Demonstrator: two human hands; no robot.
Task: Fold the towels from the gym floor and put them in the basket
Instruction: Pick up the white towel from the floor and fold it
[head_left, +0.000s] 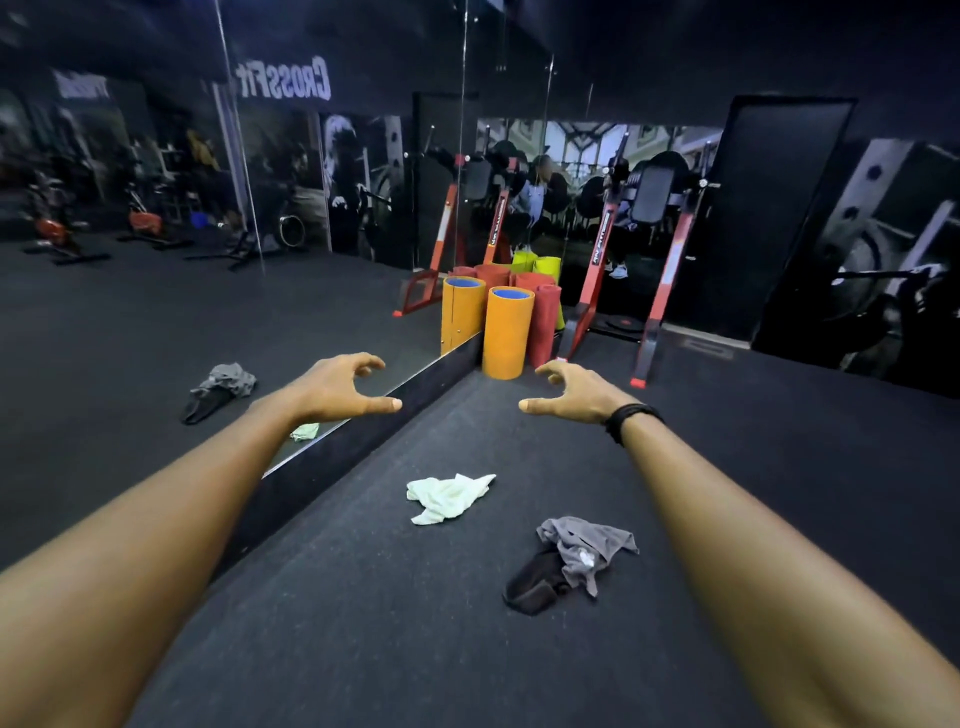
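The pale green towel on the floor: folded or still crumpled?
Crumpled. The pale green towel lies bunched with uneven corners on the floor; both hands, left hand and right hand, hover away from it.

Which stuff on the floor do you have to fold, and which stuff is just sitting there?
For the job:
pale green crumpled towel
grey crumpled towel
black crumpled towel, lying against the grey one

Just there:
orange rolled mats
red rolled mat
red-framed gym machine

No basket is in view.
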